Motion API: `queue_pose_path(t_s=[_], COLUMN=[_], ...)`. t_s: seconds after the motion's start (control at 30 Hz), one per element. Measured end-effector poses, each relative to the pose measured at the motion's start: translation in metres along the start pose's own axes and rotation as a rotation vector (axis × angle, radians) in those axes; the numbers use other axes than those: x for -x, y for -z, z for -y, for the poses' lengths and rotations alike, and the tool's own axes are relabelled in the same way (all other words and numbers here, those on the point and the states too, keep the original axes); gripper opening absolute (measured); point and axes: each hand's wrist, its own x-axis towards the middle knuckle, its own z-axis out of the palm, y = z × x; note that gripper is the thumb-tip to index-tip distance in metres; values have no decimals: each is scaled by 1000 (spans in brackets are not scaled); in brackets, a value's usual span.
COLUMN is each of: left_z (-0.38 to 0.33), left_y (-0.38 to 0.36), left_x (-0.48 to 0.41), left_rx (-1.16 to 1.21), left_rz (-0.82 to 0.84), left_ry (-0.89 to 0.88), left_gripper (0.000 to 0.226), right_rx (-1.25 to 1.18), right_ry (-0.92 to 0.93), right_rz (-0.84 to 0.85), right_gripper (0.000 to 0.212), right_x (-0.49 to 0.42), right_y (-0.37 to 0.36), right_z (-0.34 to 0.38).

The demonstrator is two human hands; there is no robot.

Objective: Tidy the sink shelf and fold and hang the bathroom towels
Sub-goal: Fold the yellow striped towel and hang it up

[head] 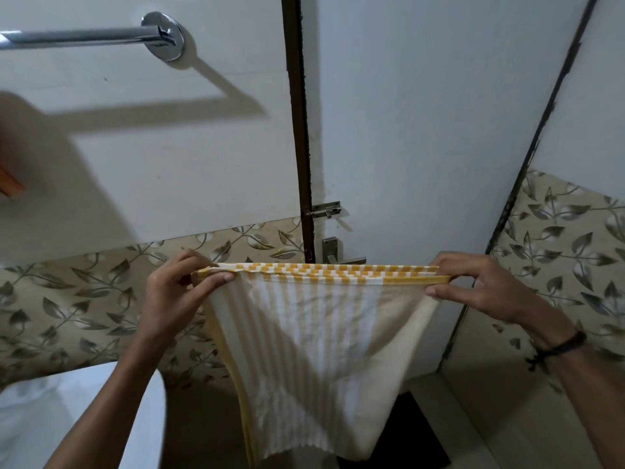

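Note:
A white towel with yellow stripes and a yellow checked border (pixel 311 336) hangs folded in front of me, its top edge stretched level. My left hand (pixel 179 292) pinches the left top corner. My right hand (pixel 473 286) pinches the right top corner, and a dark band sits on that wrist. A chrome towel bar (pixel 81 37) is fixed to the white wall at the upper left, high above the towel, with nothing on the part I see.
A door (pixel 422 130) with a dark frame, a bolt latch (pixel 326 210) and a lever handle (pixel 338 253) stands straight ahead behind the towel. Leaf-patterned tiles (pixel 67 299) line the lower walls. A white fixture (pixel 50 418) sits at the lower left. An orange blurred object (pixel 8 181) shows at the left edge.

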Motion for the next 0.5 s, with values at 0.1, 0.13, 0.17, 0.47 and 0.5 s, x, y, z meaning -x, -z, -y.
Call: queue_pose_path(t_s=[0.1, 0.13, 0.17, 0.47, 0.5], left_z=[-8, -12, -16, -24, -22], left_y=[-8, -12, -17, -23, -17], left_x=[-1, -2, -3, -14, -14], left_rx=[221, 276, 302, 4, -19], left_rz=[-91, -126, -153, -103, -61], left_ry=[211, 281, 331, 375, 395], left_gripper=[29, 24, 21, 38, 45], right_rx=[-191, -229, -247, -74, -58], right_ry=[-39, -55, -66, -149, -158], right_rz=[-142, -221, -299, -412, -416], right_gripper=[12, 14, 16, 27, 28], right_x=[0, -2, -5, -27, -26], right_y=[-9, -15, -21, -41, -38], right_z=[7, 9, 11, 10, 7])
